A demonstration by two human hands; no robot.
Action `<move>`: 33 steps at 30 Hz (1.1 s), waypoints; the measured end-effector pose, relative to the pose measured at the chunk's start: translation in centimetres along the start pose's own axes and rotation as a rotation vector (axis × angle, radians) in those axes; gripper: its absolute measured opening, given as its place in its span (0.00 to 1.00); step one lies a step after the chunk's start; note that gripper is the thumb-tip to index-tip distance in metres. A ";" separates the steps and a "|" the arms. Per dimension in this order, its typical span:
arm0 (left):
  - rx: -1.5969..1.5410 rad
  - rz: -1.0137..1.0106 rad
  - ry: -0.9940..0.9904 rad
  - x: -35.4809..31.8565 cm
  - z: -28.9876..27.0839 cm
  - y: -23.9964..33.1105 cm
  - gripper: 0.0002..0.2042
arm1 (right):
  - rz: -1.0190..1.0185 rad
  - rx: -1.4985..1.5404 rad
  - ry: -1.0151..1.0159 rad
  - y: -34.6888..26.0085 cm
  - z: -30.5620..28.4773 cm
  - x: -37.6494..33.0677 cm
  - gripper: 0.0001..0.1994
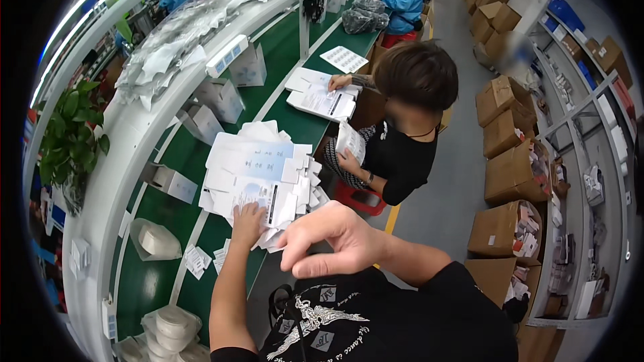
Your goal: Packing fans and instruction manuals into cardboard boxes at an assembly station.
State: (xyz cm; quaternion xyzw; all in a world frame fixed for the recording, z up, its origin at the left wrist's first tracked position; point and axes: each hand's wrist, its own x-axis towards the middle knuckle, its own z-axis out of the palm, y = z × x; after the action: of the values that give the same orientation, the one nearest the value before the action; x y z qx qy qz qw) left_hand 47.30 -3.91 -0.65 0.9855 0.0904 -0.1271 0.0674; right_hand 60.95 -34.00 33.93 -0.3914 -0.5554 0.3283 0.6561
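Right hand (pixel 335 238): grip half-curled, nothing visible held | left hand (pixel 248 222): grip spread, touching carton blanks (pixel 251 154)

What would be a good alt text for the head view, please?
A person's left hand rests on a stack of flattened white-and-blue cartons on a green worktable; the right hand is curled, nearer the camera. Ahead, a co-worker in black sits at another stack, and brown boxes line the aisle.
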 end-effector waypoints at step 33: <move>-0.359 0.020 1.388 -18.0 -15.4 -2.5 0.09 | -0.097 -1.128 0.426 20.5 7.7 6.1 0.42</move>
State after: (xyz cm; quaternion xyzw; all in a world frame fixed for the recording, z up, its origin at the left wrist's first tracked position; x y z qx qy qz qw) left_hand 33.34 -1.96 18.52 0.8135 0.1228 0.5465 0.1567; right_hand 54.42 -17.79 19.36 -0.7102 -0.5176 -0.1326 0.4583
